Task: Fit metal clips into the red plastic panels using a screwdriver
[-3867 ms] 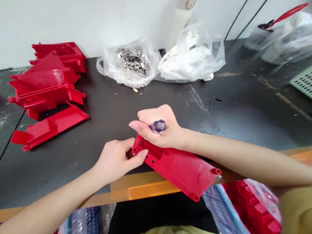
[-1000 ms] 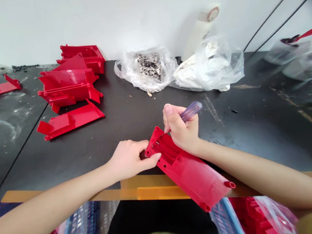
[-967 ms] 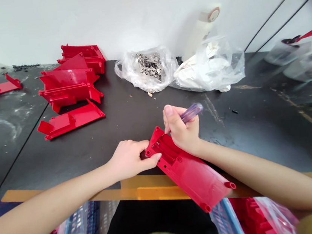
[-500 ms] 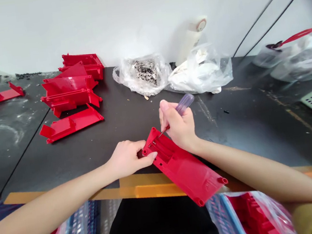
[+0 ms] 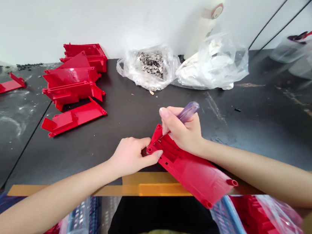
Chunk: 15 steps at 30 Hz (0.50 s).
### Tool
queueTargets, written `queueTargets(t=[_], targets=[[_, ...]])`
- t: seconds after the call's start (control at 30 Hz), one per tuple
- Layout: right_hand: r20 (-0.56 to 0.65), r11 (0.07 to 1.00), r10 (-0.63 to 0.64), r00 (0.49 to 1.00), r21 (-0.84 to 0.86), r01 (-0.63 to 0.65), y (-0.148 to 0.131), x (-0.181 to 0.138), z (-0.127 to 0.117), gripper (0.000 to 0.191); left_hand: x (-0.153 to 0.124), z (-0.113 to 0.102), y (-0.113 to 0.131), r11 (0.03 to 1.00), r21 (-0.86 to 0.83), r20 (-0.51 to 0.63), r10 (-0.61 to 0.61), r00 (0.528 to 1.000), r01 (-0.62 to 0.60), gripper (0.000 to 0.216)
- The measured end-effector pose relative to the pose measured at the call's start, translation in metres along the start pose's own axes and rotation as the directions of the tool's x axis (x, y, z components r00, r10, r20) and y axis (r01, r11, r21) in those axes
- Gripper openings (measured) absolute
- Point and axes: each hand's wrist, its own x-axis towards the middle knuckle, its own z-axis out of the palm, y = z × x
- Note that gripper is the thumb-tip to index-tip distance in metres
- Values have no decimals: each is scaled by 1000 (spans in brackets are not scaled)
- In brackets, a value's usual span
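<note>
A red plastic housing (image 5: 200,176) lies slantwise across the table's front edge, its near end jutting out over it. My left hand (image 5: 134,155) grips the far left corner between thumb and fingers. In my right hand (image 5: 183,129) is a screwdriver (image 5: 188,112) with a translucent purple handle, held tilted like a pen. Its thin shaft reaches down to the recess at the far end of the housing, where small metal bits show. Whether the tip touches one of them I cannot tell.
Several more red housings (image 5: 73,119) sit at the back left. Behind the work are a clear bag of small metal parts (image 5: 151,66) and a bag of white pieces (image 5: 214,64). Blue crates (image 5: 228,218) with red parts stand below the orange-taped edge (image 5: 159,189).
My right hand has lowered the screwdriver handle, tilting it flatter, with the tip moving slightly left in the recess. The left hand keeps its grip. The whole view has shifted a little.
</note>
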Motion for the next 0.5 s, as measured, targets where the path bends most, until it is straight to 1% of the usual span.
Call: queueTargets(t=[0.23,0.3,0.37,0.43,0.5], targets=[[65,997,-42,997,-57,46,-1,-3,0,56,-1,0,1,1000,-4,9,6,1000,-6,42],[87,998,-59,995,-24,61,-1,-3,-2,55,-1,0,1,1000,-2,7,2,1000,-2,43],[130,996,-71,989,55,64,-3,1,-6,51,-1,0,1,1000,0,-1,4,1000,-4,43],[191,991,-52,980,129,27,-8,7,-11,42,-1,0,0,1000,-3,-6,14,1000,-14,43],[250,991,12,968,128,-45,-16,15,-17,36,-1,0,-1,1000,-4,-5,25,1000,-25,42]])
